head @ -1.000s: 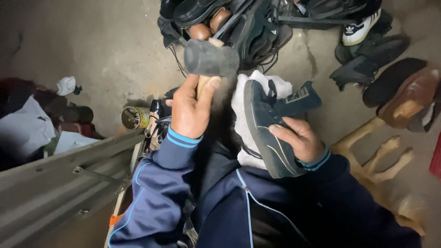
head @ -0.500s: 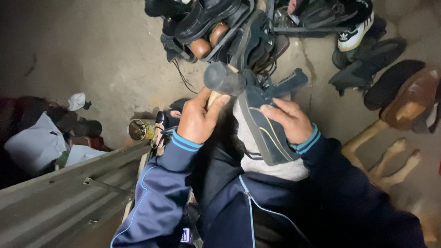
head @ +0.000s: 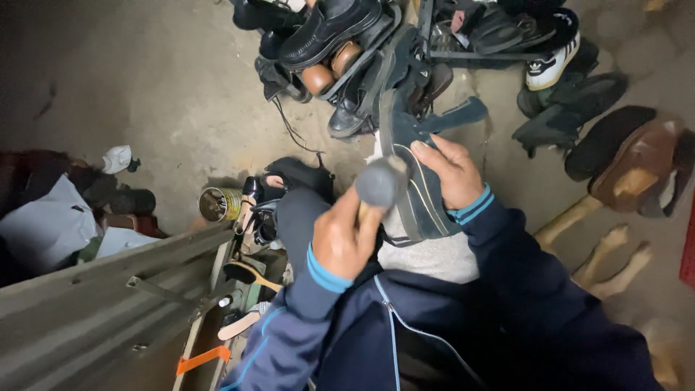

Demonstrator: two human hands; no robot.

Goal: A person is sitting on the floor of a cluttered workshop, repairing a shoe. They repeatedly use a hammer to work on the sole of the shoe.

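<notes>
Bare grey concrete floor [head: 145, 94] spreads out beyond my hands, with a heap of dark leather shoes and loose soles [head: 376, 51] piled just past my fingertips. My left hand [head: 344, 242] is wrapped fully shut around the pale wooden handle of a hammer with a blurred grey head [head: 381, 182]; the handle is almost wholly hidden in my fist, and the head is too smeared to make out its shape. My right hand [head: 452, 172] presses down on a dark blue shoe upper with a thin pale stripe [head: 420, 181], fingers curled over its edge and thumb on top, holding it against a light grey lump beneath that I cannot identify. Hammer head and shoe upper sit close together between my 2 hands. Left of my left hand stands an open round metal tin [head: 219, 203]. Right of my right hand lies a brown shoe [head: 637, 170], partly blurred.
</notes>
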